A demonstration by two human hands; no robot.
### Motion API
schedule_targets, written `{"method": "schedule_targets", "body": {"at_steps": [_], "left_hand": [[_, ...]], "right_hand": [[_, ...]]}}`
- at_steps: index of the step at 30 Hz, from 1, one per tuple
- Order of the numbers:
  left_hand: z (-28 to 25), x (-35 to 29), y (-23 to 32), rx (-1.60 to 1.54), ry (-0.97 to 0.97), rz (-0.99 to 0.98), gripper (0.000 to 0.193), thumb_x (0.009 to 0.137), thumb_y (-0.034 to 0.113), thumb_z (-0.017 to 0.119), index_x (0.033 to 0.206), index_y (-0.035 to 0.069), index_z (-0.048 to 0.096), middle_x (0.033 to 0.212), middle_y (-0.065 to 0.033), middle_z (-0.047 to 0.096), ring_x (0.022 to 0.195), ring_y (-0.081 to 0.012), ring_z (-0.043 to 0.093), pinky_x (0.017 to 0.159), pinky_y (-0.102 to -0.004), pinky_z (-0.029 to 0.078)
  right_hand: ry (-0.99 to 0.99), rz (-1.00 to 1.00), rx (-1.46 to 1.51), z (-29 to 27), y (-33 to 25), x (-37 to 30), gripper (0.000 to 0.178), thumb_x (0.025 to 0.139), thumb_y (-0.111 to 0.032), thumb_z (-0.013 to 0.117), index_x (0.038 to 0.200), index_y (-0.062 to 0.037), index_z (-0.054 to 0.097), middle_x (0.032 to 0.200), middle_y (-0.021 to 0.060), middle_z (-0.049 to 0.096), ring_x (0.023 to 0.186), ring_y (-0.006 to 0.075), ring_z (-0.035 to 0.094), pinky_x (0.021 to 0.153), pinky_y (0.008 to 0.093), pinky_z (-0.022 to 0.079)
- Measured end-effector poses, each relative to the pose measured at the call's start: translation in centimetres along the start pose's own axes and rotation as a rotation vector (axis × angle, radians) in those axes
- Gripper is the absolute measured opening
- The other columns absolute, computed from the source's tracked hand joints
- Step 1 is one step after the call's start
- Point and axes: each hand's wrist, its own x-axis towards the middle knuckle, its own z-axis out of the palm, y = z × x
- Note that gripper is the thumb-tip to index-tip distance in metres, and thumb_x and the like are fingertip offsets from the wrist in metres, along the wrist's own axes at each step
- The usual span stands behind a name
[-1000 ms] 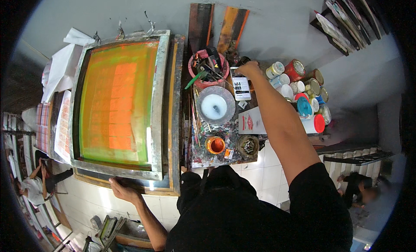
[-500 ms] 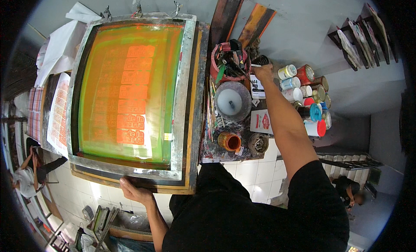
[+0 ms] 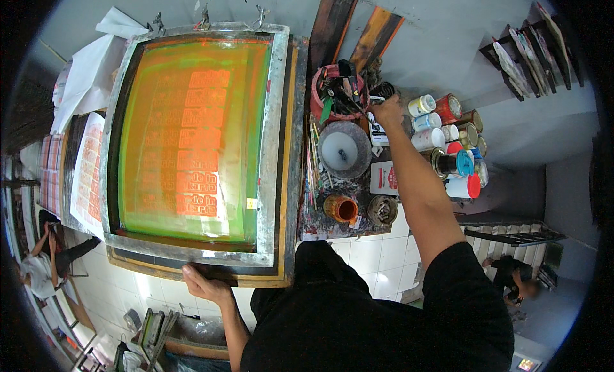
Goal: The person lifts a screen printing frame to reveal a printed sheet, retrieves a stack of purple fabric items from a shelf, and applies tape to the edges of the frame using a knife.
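Printing screen (image 3: 192,142), filling the left half of the frame: what are the hands doing near it?

The left hand (image 3: 206,287), lower left of centre, has its thumb up at the lower edge of the wood-rimmed board (image 3: 293,167) beneath the screen; I cannot tell whether it pinches it. The right hand (image 3: 387,110), upper right of centre, bends over the top of a phone (image 3: 378,132) beside a dark round container (image 3: 384,89). Its fingertips are hidden, so what they pinch I cannot tell.

What might go wrong?

A knock, I'd judge. A careless swing of the right arm could catch the grey bowl (image 3: 365,138) and slop whitish liquid over the phone, or tip the open orange jar (image 3: 330,207). A hard push from the left could jog the board.

And the materials?

Scuffed, dull metal bars (image 3: 279,116) around glossy mesh (image 3: 185,154), green towards its edges, orange with blocky lettering inside. The bowl is round and cloudy; the jar squat and ink-smeared.
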Motion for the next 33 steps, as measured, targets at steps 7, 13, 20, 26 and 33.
{"method": "schedule_targets", "body": {"at_steps": [7,13,20,26,33], "left_hand": [[-1.2,0.0,-0.3,0.026,-0.083,-0.053,0.042,0.11,0.036,0.042,0.095,-0.002,0.053,0.094,-0.0062,0.053,0.088,-0.0153,0.049,0.082,-0.0316,0.045],[-2.6,0.1,-2.8,0.146,-0.082,0.053,0.044,0.11,0.036,0.041,0.097,-0.005,0.053,0.093,-0.0074,0.053,0.088,-0.0166,0.048,0.082,-0.0331,0.045],[-0.2,-0.1,0.3,0.143,0.014,-0.003,0.043,0.11,0.033,0.042,0.084,0.0,0.043,0.081,-0.0013,0.039,0.077,-0.0132,0.037,0.068,-0.0299,0.037],[-0.6,-0.1,-0.6,0.105,0.05,-0.032,0.044,0.109,0.035,0.04,0.081,0.002,0.039,0.08,-0.0029,0.04,0.078,-0.0146,0.039,0.07,-0.031,0.038],[-1.3,-0.3,-1.0,0.12,0.024,-0.096,0.051,0.11,0.039,0.035,0.101,-0.008,0.054,0.094,-0.0141,0.053,0.088,-0.0211,0.047,0.079,-0.0372,0.043]], "right_hand": [[0.033,0.036,0.044,-0.7,-0.4,-1.6,0.092,0.072,-0.048,0.083,0.133,0.0024,0.038,0.133,0.0278,0.057,0.13,0.0449,0.049,0.109,0.051,0.04],[0.033,0.002,0.058,0.7,0.8,0.0,0.096,0.07,-0.049,0.085,0.136,-0.0003,0.036,0.137,0.0298,0.052,0.13,0.044,0.048,0.11,0.0543,0.038],[0.103,0.124,0.154,1.3,1.1,-0.2,0.099,0.067,-0.045,0.088,0.141,-0.0089,0.033,0.142,0.0278,0.047,0.132,0.0477,0.044,0.107,0.0556,0.041],[0.156,0.08,0.145,2.1,1.8,-0.2,0.102,0.065,-0.048,0.089,0.14,-0.0089,0.033,0.139,0.027,0.049,0.131,0.0474,0.045,0.107,0.0547,0.041],[0.172,0.052,0.16,1.8,1.2,-0.8,0.096,0.063,-0.047,0.09,0.133,-0.0062,0.038,0.128,0.021,0.057,0.126,0.0369,0.051,0.107,0.0511,0.033]]}}
